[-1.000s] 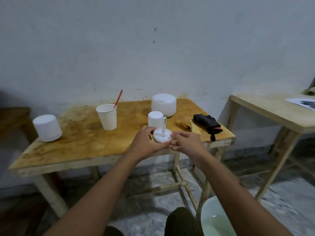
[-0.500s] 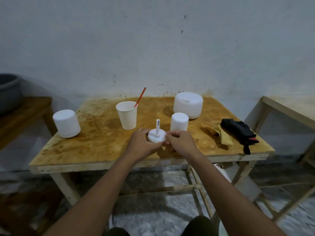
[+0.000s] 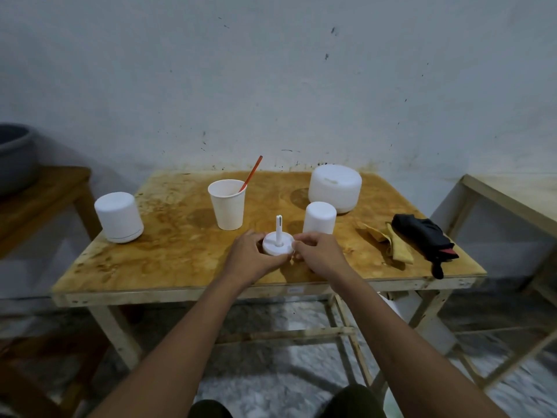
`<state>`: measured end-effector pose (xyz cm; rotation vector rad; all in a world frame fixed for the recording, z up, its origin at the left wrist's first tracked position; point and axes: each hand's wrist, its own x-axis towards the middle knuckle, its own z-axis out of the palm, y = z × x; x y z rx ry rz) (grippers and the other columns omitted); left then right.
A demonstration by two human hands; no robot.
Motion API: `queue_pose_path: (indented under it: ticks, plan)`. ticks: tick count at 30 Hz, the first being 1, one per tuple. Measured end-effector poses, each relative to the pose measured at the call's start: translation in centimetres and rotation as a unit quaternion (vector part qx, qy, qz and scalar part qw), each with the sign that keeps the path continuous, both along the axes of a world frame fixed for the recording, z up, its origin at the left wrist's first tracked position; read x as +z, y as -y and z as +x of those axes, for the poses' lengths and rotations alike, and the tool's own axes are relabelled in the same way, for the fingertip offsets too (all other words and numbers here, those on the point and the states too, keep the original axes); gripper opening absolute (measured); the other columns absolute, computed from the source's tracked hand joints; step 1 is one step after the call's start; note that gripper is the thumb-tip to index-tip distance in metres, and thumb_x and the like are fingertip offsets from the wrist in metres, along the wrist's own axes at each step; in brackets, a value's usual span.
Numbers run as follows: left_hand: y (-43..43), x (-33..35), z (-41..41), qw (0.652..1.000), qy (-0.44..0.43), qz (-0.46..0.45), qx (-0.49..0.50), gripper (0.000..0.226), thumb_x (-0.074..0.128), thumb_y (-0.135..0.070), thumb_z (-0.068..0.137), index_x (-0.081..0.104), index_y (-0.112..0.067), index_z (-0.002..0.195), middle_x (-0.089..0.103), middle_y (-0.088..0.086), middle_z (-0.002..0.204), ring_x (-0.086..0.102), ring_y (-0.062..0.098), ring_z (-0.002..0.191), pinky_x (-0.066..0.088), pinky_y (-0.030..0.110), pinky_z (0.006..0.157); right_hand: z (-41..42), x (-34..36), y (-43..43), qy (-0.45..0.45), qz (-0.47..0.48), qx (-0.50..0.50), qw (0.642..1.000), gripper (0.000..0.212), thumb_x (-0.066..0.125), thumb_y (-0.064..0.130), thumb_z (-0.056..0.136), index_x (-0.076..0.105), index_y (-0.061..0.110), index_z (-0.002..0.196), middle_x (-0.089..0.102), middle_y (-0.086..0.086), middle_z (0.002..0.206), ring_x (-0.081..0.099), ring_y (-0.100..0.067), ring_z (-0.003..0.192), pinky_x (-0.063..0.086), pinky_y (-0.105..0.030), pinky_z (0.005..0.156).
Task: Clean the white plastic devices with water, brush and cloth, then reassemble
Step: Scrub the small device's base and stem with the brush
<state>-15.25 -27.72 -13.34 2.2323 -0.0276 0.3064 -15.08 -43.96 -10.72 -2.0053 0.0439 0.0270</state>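
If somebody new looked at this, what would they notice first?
Probably the left hand and right hand holding a small white disc with an upright post, at the near middle of the table. Next, the paper cup with a red stick just behind it, and the big white dome at the back right.

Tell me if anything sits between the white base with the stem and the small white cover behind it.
Nothing visible does. The left hand and right hand hold the base; the cover stands close behind it to the right.

Wide gap between white canister (image 3: 119, 217) and cup (image 3: 227, 206)
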Motion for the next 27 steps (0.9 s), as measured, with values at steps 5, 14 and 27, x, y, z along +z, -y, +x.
queue_pose_path:
  ticks: [5,14,27]
  plan:
    - [-0.2,0.1,0.0,1.0,-0.012,0.005,-0.009,0.069,0.081,-0.056,0.067,0.064,-0.019,0.122,0.061,-0.005,0.107,0.057,0.011,0.094,0.057,0.036,0.082,-0.2,0.4,0.0,0.003,-0.036,0.021,0.999,0.027,0.058,0.022,0.096,0.067,0.016,0.12,0.069,-0.002,0.105,0.062,-0.014,0.098,0.051,-0.029,0.085]
    - [-4.9,2.6,0.4,0.978,0.173,-0.052,0.107,0.044,0.076,-0.036,0.082,0.058,-0.021,0.119,0.056,-0.004,0.102,0.054,0.016,0.091,0.054,0.033,0.069,0.6,8.0,-2.2,0.334,-0.178,0.004,0.926,0.02,0.059,0.027,0.094,0.07,0.023,0.111,0.065,0.011,0.1,0.059,-0.003,0.08,0.052,-0.022,0.07]
    - [-6.1,1.8,8.1,0.966,0.05,-0.188,0.172,0.088,0.086,-0.048,0.065,0.041,-0.024,0.136,0.054,-0.004,0.129,0.054,0.019,0.114,0.05,0.033,0.086,12.0,14.0,-9.2,0.35,-0.54,0.247,0.724,0.044,0.057,0.055,0.09,0.062,0.031,0.127,0.062,0.005,0.127,0.061,-0.018,0.11,0.045,-0.037,0.093]
